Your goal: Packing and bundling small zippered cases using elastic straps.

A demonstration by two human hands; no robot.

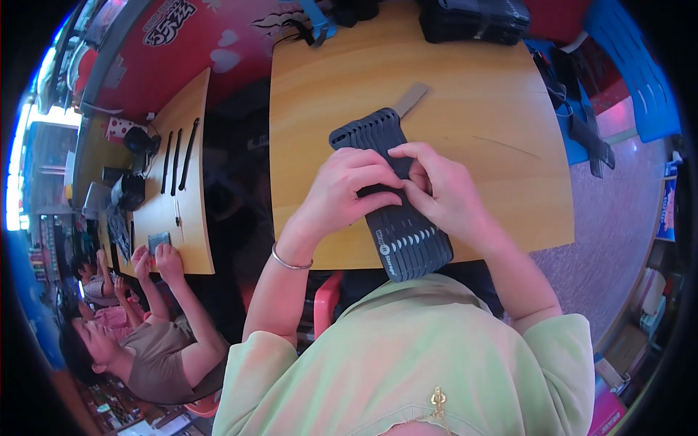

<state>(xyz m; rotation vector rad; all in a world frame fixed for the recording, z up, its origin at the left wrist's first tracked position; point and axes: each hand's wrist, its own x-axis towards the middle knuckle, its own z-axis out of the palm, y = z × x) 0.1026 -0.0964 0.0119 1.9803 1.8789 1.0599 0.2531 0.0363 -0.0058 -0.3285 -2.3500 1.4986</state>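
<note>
A long stack of flat dark grey cards (411,236), fanned out like steps, lies slanted over the near edge of the table, its lower end close to my shirt. A narrow brown-grey strip (413,99) sticks out past its far end. My left hand (352,182) is curled over the middle of the stack from the left, fingertips and thumb bent inward. From the right my right hand (442,190) meets it, thumb and forefinger bent toward each other. The hands nearly touch above the cards. Whatever lies between their fingertips is hidden or too small to make out.
The wooden table (313,87) carries a thin dark strand (507,145) at right and a black wrapped bundle (476,20) at the far edge. Blue chairs (640,69) stand to the right. At left, a co-worker (163,349) handles a small flat packet (158,241) at another table (187,138).
</note>
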